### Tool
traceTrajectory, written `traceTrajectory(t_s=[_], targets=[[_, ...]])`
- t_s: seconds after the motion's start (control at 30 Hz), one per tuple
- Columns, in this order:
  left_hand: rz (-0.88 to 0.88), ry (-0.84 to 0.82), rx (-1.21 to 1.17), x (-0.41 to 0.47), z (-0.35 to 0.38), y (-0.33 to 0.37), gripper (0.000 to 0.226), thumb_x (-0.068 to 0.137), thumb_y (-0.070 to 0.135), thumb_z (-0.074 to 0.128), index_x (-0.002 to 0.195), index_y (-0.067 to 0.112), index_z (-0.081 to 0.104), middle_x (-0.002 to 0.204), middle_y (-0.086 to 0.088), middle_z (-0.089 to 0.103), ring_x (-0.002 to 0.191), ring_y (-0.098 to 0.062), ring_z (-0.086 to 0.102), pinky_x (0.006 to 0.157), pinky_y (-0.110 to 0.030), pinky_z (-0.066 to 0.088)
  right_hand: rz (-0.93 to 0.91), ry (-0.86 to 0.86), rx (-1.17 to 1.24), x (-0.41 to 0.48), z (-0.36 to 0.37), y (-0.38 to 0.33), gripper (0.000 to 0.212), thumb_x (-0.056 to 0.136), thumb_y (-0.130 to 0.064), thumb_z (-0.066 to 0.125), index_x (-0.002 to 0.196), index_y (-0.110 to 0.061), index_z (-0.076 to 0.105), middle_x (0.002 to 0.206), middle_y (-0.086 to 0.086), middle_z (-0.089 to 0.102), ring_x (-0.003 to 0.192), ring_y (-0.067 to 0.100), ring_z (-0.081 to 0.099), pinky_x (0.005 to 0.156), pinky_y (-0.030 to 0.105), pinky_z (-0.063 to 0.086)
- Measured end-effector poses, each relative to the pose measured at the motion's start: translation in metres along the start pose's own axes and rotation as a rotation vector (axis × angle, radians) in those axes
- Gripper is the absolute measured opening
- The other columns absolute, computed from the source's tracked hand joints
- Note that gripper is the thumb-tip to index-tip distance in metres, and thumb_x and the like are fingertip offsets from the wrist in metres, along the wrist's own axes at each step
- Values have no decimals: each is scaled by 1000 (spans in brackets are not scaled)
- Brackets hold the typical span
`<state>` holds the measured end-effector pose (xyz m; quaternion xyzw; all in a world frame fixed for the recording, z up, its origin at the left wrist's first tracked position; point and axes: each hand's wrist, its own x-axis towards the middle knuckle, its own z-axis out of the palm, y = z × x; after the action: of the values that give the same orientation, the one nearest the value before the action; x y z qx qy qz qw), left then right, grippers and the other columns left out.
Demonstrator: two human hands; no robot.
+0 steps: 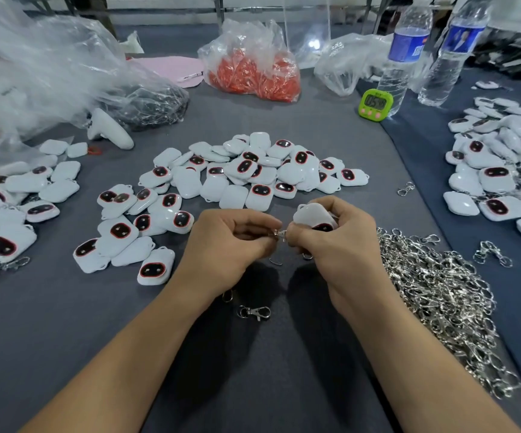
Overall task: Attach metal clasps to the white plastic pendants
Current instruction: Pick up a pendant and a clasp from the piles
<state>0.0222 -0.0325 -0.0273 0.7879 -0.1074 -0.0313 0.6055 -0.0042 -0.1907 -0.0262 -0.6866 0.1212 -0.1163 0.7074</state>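
White pendants (246, 173) with red-ringed dark faces — silver clasps (440, 295), green timer (375, 104).

You're working in bright, even light from above: your left hand (225, 245) and right hand (340, 242) throw soft dark shadows on the grey surface (268, 370) just beneath them. Up-left of the hands the clear plastic bag (34, 67) glares white and blurs. Up-right of the hands, the water bottles (403, 57) lean from wide-angle distortion.

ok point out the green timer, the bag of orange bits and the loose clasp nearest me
green square digital timer (375, 103), head view, on its display
clear plastic bag of orange pieces (246, 35), head view, on its crumpled top
loose silver metal clasp (254, 312), head view, on its middle
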Motion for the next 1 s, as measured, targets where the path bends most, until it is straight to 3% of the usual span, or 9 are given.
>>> traceTrajectory(t_s=[0.17,0.33,0.57,0.8,1.0], targets=[[33,163,115,0,0,2,22,76,8,84,80,29,81,74,15,76,71,-1,73,67,-11,53,3,29,-14,2,-2,2,29,65,7,77,73,-20,68,65,-1,65,57,14,54,55,32,48],[91,248,424,-6,5,4,9,79,25,83,80,34,79,74,30,70,72,10,66,71,-16,54,-80,170,-239,1,-3,4,24,67,-14,81,82,-28,69,68,-11,69,57,8,57,58,35,54],[187,188,296,-10,4,8,19,78,13,82,83,31,81,77,26,73,73,6,70,72,-17,56,-225,17,-365,-9,2,0,21,75,-15,84,80,-25,66,74,-12,71,66,6,65,64,31,56],[172,170,226,-8,4,5,33,76,0,81,92,29,79,81,18,76,77,3,72,74,-17,57,-282,-9,-424,-13,7,-1,18,78,-16,81,75,-22,64,64,-13,69,59,5,62,51,13,42],[157,161,122,-5,3,5,22,77,9,83,83,30,82,76,17,76,73,-1,73,68,-12,54,-136,13,-206,-8,3,0,25,75,-8,82,80,-24,64,69,-4,70,60,9,60,62,37,54]])
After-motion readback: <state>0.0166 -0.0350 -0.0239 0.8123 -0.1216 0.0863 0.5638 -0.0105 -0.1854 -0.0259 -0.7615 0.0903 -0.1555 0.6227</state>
